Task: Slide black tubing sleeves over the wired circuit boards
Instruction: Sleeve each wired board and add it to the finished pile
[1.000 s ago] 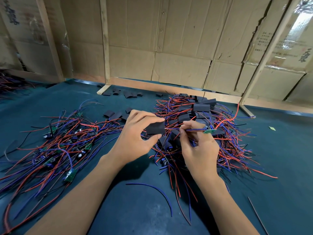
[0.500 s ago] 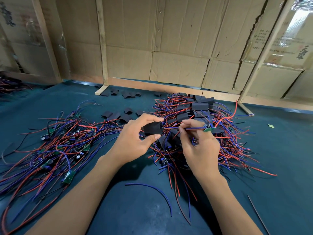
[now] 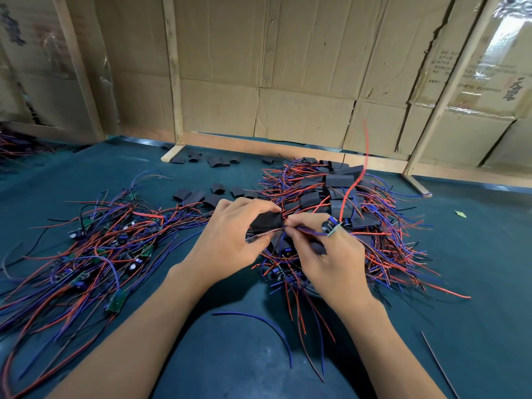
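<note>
Two heaps: the table (image 3: 475, 283), covered in dark green cloth, carries bare wired boards on the left (image 3: 95, 254) and sleeved boards on the right (image 3: 339, 197), probably kept apart so done and undone work never mix.
Backdrop: cardboard wall (image 3: 288, 67) braced by wooden battens stands behind the table.
Loose sleeves: spare black tubing pieces (image 3: 201, 194) lie flat between the heaps and near the back edge, within easy reach of the left hand.
Left hand: the left hand (image 3: 230, 240) pinches one black sleeve (image 3: 266, 221) between thumb and fingers, its mouth turned toward the right hand so the wires can enter straight.
Right hand: the right hand (image 3: 325, 254) pinches the blue wire bundle (image 3: 305, 228) just at the sleeve's mouth, fingers curled tight, close to the tips for control.
Circuit board: the small green board (image 3: 331, 227), with a dark round part on it, sits over the right hand's knuckles, outside the sleeve.
Red wire: one red lead (image 3: 352, 182) rises from the board and arcs up, free of both hands.
Stage: judged as threading the wires in; the board itself is not yet covered.
Stray pieces: a cut blue wire (image 3: 259, 321) lies near the front edge; a green scrap (image 3: 460, 213) lies far right.
</note>
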Demonstrator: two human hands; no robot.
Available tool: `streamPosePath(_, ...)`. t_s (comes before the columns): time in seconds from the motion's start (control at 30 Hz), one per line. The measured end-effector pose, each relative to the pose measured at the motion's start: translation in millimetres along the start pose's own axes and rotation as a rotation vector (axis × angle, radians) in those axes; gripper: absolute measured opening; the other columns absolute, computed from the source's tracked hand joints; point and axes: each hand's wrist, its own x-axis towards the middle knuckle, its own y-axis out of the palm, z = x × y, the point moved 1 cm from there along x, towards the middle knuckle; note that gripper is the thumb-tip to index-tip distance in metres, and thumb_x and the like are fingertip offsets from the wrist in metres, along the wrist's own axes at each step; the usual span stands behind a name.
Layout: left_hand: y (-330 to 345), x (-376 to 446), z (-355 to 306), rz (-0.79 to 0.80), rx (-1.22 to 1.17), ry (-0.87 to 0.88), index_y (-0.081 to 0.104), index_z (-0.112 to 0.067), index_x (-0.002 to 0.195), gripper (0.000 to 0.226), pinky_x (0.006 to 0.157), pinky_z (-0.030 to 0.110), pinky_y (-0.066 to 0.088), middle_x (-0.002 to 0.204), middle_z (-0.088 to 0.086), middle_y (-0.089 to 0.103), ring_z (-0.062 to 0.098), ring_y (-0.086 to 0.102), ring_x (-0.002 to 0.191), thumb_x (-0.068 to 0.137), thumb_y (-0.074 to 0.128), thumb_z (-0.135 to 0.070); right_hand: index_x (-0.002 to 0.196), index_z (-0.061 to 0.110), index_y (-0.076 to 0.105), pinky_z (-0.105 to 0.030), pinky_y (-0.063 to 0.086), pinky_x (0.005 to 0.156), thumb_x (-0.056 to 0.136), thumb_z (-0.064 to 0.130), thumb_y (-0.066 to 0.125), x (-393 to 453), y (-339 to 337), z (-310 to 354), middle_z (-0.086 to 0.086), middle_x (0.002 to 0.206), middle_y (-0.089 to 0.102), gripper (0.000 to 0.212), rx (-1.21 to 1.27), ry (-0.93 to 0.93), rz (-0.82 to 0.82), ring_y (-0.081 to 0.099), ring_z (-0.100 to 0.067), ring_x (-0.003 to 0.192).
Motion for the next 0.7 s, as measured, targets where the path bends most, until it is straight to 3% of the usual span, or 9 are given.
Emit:
streamPosePath(0.07, -1, 1, -2, 0.01, 0.019, 0.04, 0.059, -0.028, 0.123, 0.041, 0.096, 0.033, 0.037, 0.126, -0.02, 0.063, 0.003, 0.057, 0.113, 0.086, 0.078, -0.029, 0.102, 0.038, 0.069, -0.031, 0.058, 0.081, 0.087, 0.011, 0.077, 1, 3, 3, 0.001, 0.101, 0.073, 0.032, 0.16, 0.161, -0.013, 0.071, -0.01, 0.096)
streamPosePath(0.13, -3, 2, -3, 0.024, 0.023, 0.057, 0.057, -0.027, 0.123, 0.04, 0.097, 0.032, 0.034, 0.132, -0.022, 0.06, 0.003, 0.056, 0.117, 0.088, 0.077, -0.029, 0.098, 0.045, 0.066, -0.037, 0.058, 0.082, 0.087, 0.017, 0.076, 1, 5, 2, 0.0, 0.097, 0.073, 0.032, 0.236, 0.252, -0.02, 0.073, -0.017, 0.092)
streamPosePath(0.23, -6, 2, -4, 0.048, -0.018, 0.02, 0.053, -0.028, 0.125, 0.041, 0.101, 0.028, 0.03, 0.136, -0.025, 0.056, -0.01, 0.047, 0.12, 0.09, 0.073, -0.031, 0.096, 0.034, 0.068, -0.029, 0.057, 0.08, 0.087, 0.017, 0.077, 0, 7, -2, 0.008, 0.093, 0.074, 0.02, 0.304, 0.325, -0.069, 0.072, -0.014, 0.087)
streamPosePath(0.3, -7, 1, -4, 0.068, -0.062, -0.014, 0.051, -0.03, 0.126, 0.042, 0.101, 0.021, 0.028, 0.135, -0.026, 0.055, -0.019, 0.038, 0.118, 0.09, 0.072, -0.029, 0.097, 0.036, 0.068, -0.026, 0.055, 0.08, 0.088, 0.019, 0.075, 0, 9, -5, 0.009, 0.094, 0.073, 0.021, 0.358, 0.376, -0.088, 0.071, -0.012, 0.086)
streamPosePath(0.53, -9, -2, -7, 0.121, -0.121, -0.038, 0.048, -0.027, 0.121, 0.041, 0.099, 0.012, 0.025, 0.131, -0.023, 0.061, -0.016, 0.036, 0.115, 0.087, 0.066, -0.015, 0.103, 0.041, 0.066, -0.05, 0.059, 0.082, 0.091, 0.033, 0.068, -1, 9, -12, 0.006, 0.099, 0.074, 0.014, 0.311, 0.366, -0.024, 0.074, -0.021, 0.086)
streamPosePath(0.6, -11, -2, -8, 0.109, -0.123, -0.041, 0.049, -0.026, 0.121, 0.042, 0.098, 0.013, 0.026, 0.127, -0.02, 0.064, -0.014, 0.04, 0.112, 0.085, 0.064, -0.012, 0.102, 0.037, 0.069, -0.051, 0.061, 0.077, 0.092, 0.034, 0.067, -1, 8, -13, 0.004, 0.091, 0.076, 0.011, 0.323, 0.404, 0.018, 0.075, -0.021, 0.078)
streamPosePath(0.7, -12, -2, -7, 0.103, -0.106, -0.057, 0.048, -0.031, 0.121, 0.045, 0.098, 0.015, 0.03, 0.118, -0.015, 0.067, -0.009, 0.042, 0.11, 0.083, 0.064, -0.013, 0.096, 0.025, 0.075, -0.046, 0.063, 0.067, 0.094, 0.017, 0.07, -1, 8, -9, -0.006, 0.074, 0.075, 0.009, 0.462, 0.552, 0.08, 0.074, -0.026, 0.064)
